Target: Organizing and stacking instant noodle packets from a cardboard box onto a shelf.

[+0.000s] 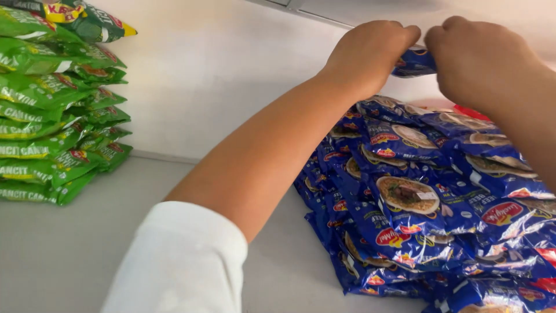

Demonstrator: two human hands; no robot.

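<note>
My left hand and my right hand are both raised near the top of the shelf space, fingers curled on one blue noodle packet held between them. Only a small part of that packet shows between the two fists. Directly below lies a leaning stack of blue noodle packets, several deep, with pictures of a noodle bowl on the front. My left forearm stretches from the white sleeve at the bottom up to the packet.
A tall stack of green noodle packets stands at the left on the white shelf. The white back wall runs behind both stacks, with the upper shelf edge just above my hands.
</note>
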